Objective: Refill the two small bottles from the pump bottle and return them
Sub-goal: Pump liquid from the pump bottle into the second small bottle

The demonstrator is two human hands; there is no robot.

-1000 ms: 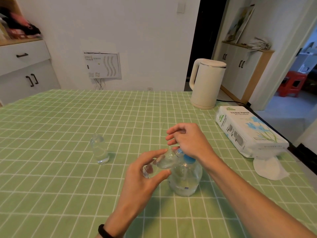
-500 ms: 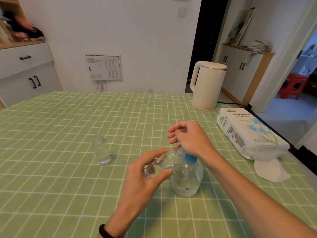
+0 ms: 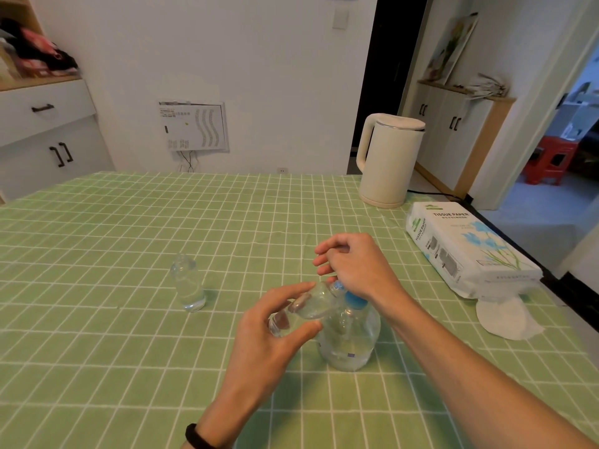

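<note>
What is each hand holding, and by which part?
Left hand pinches the tilted small bottle around its lower body. Right hand lies over the pump head; its grip is hidden.

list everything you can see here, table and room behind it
pump bottle: one, clear with blue pump, upright at table centre
held small bottle: one, clear, tilted, mouth at the pump nozzle
standing small bottle: one, clear, upright on the table, left of the pump bottle
kettle: one, cream, far right of the table
tissue pack: one, white with blue print, right table edge
loose tissue: one, white, at the pack's near end
tablecloth: one, green with white grid, covering the table
cabinets: two, white, back left and back right
stool: one, red, through the right doorway
wristband: one, black, left wrist
left hand: grips the held small bottle
right hand: over the pump head, fingers curled
</note>
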